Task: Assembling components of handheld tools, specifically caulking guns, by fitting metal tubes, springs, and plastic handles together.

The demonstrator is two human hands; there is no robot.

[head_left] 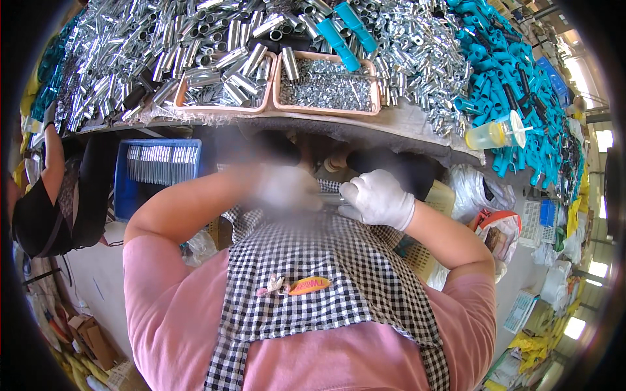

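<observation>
Both my hands wear white gloves and meet in front of my checked apron (313,260). My right hand (381,199) is closed, its fingers pinching one end of a silvery metal tube (332,199). At the tube's other end is my left hand (287,188), wrapped round it; a blur covers part of this hand and its finger detail. Only a short stretch of the tube shows between the gloves. Beyond my hands, at the table's near edge, a pinkish tray (276,98) of small metal parts stands beside another tray (177,99) holding chrome tubes.
Heaps of metal tubes (189,32) cover the table, with turquoise handles (505,85) piled at the right. A lidded plastic cup (486,135) stands near the edge. A blue crate (120,179) of metal rods sits below at left, near another person's arm (53,153).
</observation>
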